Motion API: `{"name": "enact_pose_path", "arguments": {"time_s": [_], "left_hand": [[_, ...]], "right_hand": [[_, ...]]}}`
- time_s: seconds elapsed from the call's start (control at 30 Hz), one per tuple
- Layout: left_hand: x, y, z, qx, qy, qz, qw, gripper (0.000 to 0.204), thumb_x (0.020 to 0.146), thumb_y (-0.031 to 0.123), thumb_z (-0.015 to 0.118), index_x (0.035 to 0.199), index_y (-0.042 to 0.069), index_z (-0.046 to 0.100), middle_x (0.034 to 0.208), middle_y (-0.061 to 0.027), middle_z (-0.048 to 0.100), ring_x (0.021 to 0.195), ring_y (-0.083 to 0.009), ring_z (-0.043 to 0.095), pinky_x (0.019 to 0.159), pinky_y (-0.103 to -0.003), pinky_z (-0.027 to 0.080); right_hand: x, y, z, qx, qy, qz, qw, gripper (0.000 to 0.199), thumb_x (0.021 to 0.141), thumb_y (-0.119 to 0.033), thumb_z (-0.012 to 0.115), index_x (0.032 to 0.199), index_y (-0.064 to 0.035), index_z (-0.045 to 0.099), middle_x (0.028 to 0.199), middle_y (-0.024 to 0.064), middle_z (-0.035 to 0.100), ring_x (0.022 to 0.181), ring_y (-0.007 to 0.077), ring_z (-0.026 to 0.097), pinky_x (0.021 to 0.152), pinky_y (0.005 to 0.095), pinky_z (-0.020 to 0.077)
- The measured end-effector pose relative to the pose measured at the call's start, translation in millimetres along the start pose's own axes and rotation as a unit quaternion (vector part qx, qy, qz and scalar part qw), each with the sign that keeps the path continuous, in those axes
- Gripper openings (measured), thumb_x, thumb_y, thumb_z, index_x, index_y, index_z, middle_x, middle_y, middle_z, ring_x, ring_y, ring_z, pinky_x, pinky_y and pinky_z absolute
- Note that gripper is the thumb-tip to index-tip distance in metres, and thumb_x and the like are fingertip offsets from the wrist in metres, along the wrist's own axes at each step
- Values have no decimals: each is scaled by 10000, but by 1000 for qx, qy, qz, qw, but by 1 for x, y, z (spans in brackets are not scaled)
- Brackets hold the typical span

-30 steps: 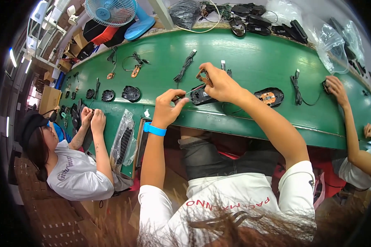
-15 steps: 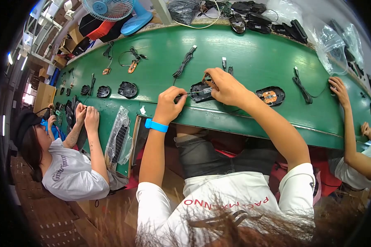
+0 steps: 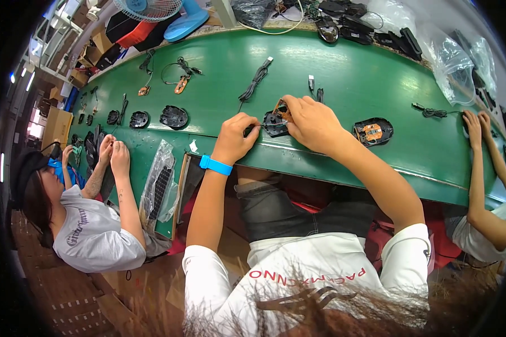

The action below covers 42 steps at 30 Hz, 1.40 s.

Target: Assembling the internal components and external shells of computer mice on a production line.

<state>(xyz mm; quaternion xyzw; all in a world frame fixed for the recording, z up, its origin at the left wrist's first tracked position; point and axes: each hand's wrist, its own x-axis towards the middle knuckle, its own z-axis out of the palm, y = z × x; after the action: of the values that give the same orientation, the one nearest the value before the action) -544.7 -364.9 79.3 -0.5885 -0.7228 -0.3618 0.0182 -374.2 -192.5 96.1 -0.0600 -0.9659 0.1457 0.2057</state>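
Note:
A black mouse base shell (image 3: 274,130) lies before me near the table's front edge. My right hand (image 3: 314,121) is closed on a small orange circuit board (image 3: 281,108), tilted up over the shell. At the shell's left side my left hand (image 3: 237,135) pinches a thin dark cable between thumb and fingers. Its wires run across the shell toward the board. Just beyond, a bundled black USB cable (image 3: 254,83) stretches away from my left hand. My right fingers hide part of the shell and board.
Right of my hands sits another mouse base with an orange board (image 3: 372,132). A bundled cable with USB plug (image 3: 319,94) lies behind my right hand. To the left are an empty mouse shell (image 3: 174,117) and a wired board (image 3: 181,84). Co-workers' hands (image 3: 478,121) work at both sides.
The bundled cable at the right has been pulled rightward by the co-worker, whose second hand has joined the first. My hands stay at the shell, with the board still tilted over it.

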Motion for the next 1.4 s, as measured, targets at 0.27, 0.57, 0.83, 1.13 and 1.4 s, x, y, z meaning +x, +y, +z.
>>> {"name": "enact_pose_path", "arguments": {"time_s": [0.27, 0.57, 0.83, 1.13, 1.4], "left_hand": [[7, -2, -2, 33, -22, 45, 998, 83, 795, 28, 721, 868, 17, 682, 830, -122, 662, 740, -299, 649, 676, -385, 521], [2, 3, -3, 63, -10, 64, 996, 90, 784, 27, 724, 859, 28, 675, 846, -125, 661, 815, -319, 648, 735, -413, 523], [6, 4, -4, 106, -44, 96, 989, 104, 784, 39, 732, 875, 45, 681, 837, -110, 643, 816, -320, 628, 766, -405, 516], [-7, 29, 1, 83, 10, 64, 994, 171, 786, 51, 727, 955, 41, 698, 982, -107, 654, 943, -320, 614, 830, -418, 511], [-26, 62, 34, 107, 91, 34, 989, 285, 809, 72, 696, 1092, 47, 700, 1078, -125, 658, 1044, -337, 602, 918, -436, 480]], "right_hand": [[-4, 1, -1, -61, 49, -12, 997, 607, 835, -163, 691, 1386, -2, 492, 1000, 133, 621, 963, 310, 617, 821, 415, 533], [-1, 2, -5, -15, -1, 39, 999, 528, 835, -221, 748, 1283, -50, 528, 1045, 106, 662, 979, 315, 617, 839, 427, 522], [-4, -1, -7, -5, 28, 37, 999, 430, 813, -231, 775, 1152, -76, 561, 1022, 86, 676, 961, 303, 622, 813, 426, 524], [-9, 2, -9, -5, 31, 34, 999, 269, 831, -212, 746, 1004, -86, 583, 952, 76, 645, 948, 290, 613, 806, 416, 534], [-12, 6, -9, 9, 31, 30, 999, 256, 832, -168, 741, 1065, -99, 659, 975, 74, 655, 959, 295, 610, 836, 414, 533]]}}
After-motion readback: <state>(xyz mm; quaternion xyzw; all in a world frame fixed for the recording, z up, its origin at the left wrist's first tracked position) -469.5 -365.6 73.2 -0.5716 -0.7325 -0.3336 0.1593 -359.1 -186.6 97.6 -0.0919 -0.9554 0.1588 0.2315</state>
